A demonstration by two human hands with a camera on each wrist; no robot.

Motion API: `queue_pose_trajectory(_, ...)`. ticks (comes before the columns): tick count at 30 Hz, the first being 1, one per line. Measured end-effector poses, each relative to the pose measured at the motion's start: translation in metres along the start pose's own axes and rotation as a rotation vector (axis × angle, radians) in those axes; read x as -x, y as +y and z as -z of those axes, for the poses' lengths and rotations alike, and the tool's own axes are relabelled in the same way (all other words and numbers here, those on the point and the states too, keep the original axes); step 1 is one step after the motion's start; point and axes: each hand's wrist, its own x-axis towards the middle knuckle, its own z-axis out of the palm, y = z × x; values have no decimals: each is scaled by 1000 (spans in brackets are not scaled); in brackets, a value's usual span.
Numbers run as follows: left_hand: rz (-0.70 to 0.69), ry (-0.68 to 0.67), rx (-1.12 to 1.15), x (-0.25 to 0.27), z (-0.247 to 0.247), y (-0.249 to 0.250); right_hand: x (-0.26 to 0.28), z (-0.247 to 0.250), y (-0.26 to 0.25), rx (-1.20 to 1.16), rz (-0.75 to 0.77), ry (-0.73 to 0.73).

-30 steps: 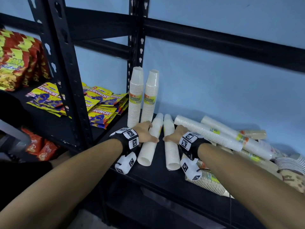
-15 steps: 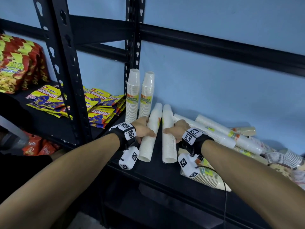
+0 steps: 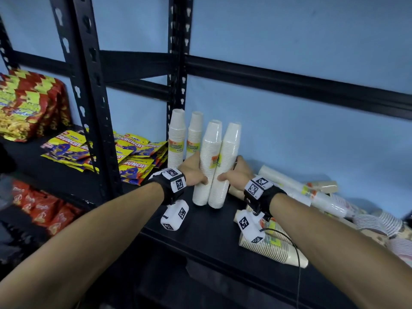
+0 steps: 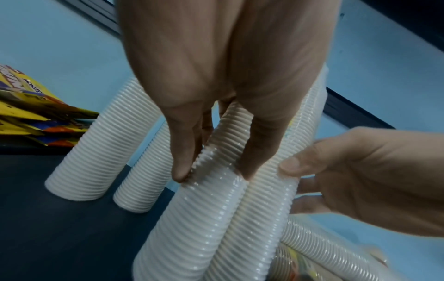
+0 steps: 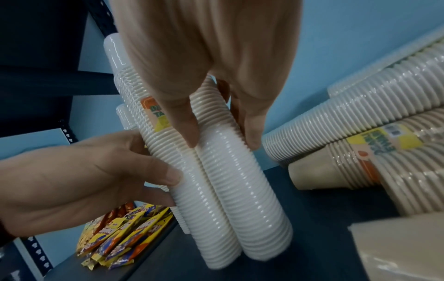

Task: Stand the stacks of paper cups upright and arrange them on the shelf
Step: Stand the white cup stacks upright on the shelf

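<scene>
Two white plastic-wrapped cup stacks stand side by side, touching, bases on the black shelf (image 3: 200, 237) and leaning slightly right. My left hand (image 3: 197, 175) grips the left stack (image 3: 208, 161) at mid-height. My right hand (image 3: 234, 172) grips the right stack (image 3: 226, 166). In the left wrist view thumb and fingers (image 4: 259, 148) curl round the left stack (image 4: 204, 218). The right wrist view shows the right stack (image 5: 247, 199) pinched the same way. Behind them, two upright stacks (image 3: 176, 134) (image 3: 194, 132) stand by the rear post.
Several cup stacks (image 3: 296, 188) lie in a pile on the right of the shelf, and a brown stack (image 3: 274, 248) lies near the front edge. Snack packets (image 3: 133, 161) fill the bay to the left, beyond a black upright post (image 3: 93, 108).
Both held stacks lay flat on the shelf a second ago; my hands have tipped them up onto their bases, close beside the two standing stacks.
</scene>
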Motion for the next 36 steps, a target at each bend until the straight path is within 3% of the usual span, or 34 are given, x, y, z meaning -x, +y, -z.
queue_pose_trajectory(7, -25, 20, 15, 2, -5, -12, -6, -8, 13, 91, 25, -50)
queue_pose_trajectory(14, -101, -20, 45, 3, 21, 23, -1, 13, -27, 137, 157, -117)
queue_pose_trajectory(24, -72, 86, -29, -9, 75, 87, -10, 51, -87, 173, 196, 18)
queue_pose_trajectory(36, -118, 59, -163, -10, 81, 95, -12, 57, -95, 273, 251, -41)
